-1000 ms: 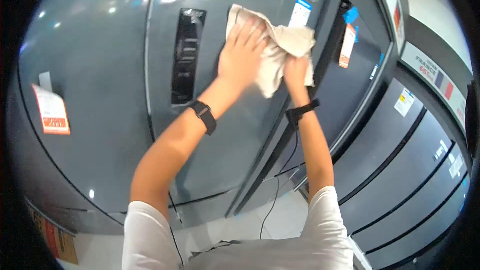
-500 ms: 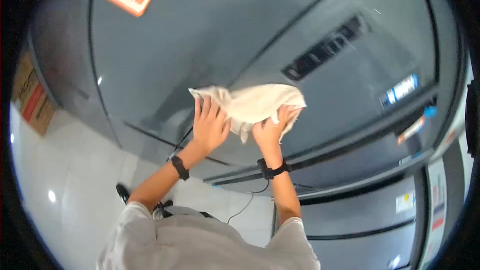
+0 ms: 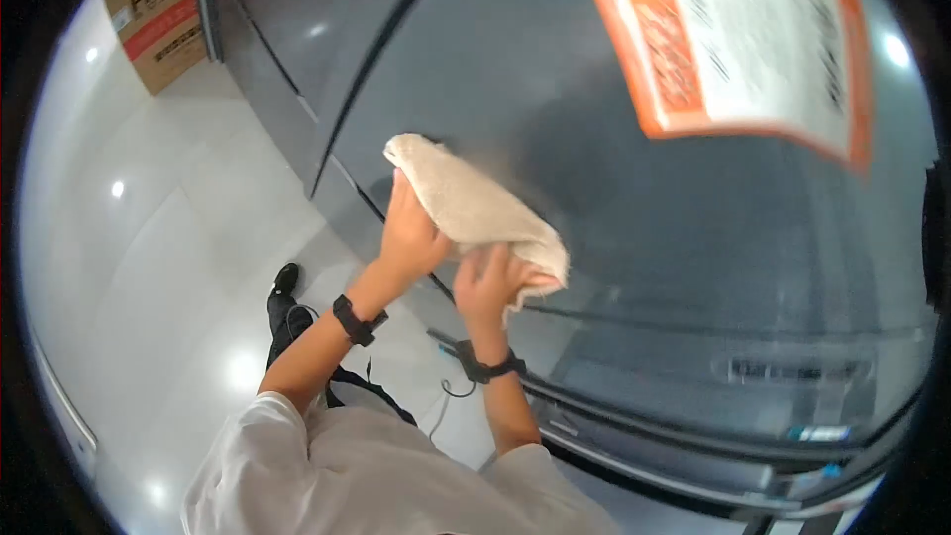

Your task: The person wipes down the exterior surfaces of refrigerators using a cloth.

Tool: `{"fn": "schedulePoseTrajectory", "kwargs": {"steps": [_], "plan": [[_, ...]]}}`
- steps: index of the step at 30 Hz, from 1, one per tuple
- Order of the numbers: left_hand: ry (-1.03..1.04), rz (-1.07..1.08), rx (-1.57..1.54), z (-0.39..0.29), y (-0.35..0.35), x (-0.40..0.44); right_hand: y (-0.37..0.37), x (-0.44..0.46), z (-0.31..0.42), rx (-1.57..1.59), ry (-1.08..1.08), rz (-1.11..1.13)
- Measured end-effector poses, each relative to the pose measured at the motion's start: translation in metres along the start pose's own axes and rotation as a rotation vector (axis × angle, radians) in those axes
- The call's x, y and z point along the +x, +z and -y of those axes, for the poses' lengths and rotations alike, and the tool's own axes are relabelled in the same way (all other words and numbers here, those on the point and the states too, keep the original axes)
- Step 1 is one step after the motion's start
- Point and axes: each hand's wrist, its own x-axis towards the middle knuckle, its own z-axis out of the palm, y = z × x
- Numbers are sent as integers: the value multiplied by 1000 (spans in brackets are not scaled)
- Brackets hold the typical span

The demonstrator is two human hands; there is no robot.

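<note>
A cream cloth [image 3: 475,203] lies folded against a glossy dark grey appliance door [image 3: 654,228], which looks like a refrigerator's. My left hand [image 3: 411,238] grips the cloth's lower left part, with its fingers partly hidden behind the fabric. Close beside it, my right hand [image 3: 487,282] has its fingers curled into the lower right part of the same cloth. Both wrists wear black bands. A large orange-and-white label [image 3: 753,40] is stuck on the door, above and to the right of my hands.
A brown cardboard box [image 3: 158,25] stands on the pale tiled floor [image 3: 178,267] at the upper left. Below the door, a dark ledge [image 3: 634,436] runs to the lower right. A black shoe [image 3: 285,279] shows on the floor, and a thin cable [image 3: 458,391] hangs near my waist.
My view and both hands have shifted left along the appliance, towards its edge. The cloth now slants down to the right. The orange-and-white label appears larger and farther right.
</note>
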Motion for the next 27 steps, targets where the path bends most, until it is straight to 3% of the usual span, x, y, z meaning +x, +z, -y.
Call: {"fn": "schedulePoseTrajectory", "kwargs": {"steps": [1,3,5,9,11,12,15,17,19,21,22,27], "plan": [[1,-8,11,11,-8,17,10,20,10,11,-6,-85],[-60,26,-36,32,-20,28,-4,61,50,-193,-20,-15],[-329,81,-147,76,-14,17,18,89,77,-128,-100,39],[-487,71,-84,135,-6,-12,73,74,96,-39,-236,362],[-381,162,43,163,4,-59,91,51,82,49,-329,436],[-319,213,100,170,7,-81,96,39,75,88,-367,470],[-431,410,-98,155,20,-108,72,14,39,108,-395,529],[-468,376,-111,124,28,-106,34,2,15,-51,-325,469],[-413,401,-138,61,21,-86,-29,1,-10,-211,-219,537],[-274,419,-192,-5,9,-49,-93,22,-33,-400,-160,421],[-162,413,-246,-36,8,-30,-116,27,-47,-515,-196,137],[412,360,-109,-126,52,-1,-164,1,-98,-430,342,-267]]}}
